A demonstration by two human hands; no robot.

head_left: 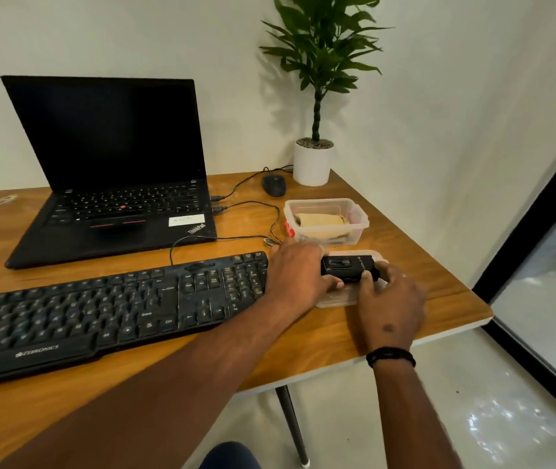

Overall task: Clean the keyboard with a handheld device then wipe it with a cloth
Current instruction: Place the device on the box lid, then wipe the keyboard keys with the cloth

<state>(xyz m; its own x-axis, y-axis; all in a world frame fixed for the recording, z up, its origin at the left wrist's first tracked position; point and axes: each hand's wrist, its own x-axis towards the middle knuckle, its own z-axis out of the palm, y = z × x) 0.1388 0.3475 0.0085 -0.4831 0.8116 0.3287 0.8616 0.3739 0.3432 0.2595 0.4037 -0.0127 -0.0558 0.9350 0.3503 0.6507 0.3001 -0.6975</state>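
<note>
A dusty black keyboard [100,316] lies across the front of the wooden table [337,340]. Just right of it, both hands hold a small black handheld device [349,267] over a clear plastic lid [337,301]. My left hand [295,274] grips the device's left end, its fingers curled round it. The right end is pinched by my right hand [388,304], thumb and fingers on it. A folded beige cloth [320,221] lies inside a clear plastic box [361,220] behind the hands.
An open black laptop [110,184] stands at the back left, cables running from its side. A black mouse [274,185] and a white potted plant [313,162] sit at the back right corner. The table's right edge is close to my right hand.
</note>
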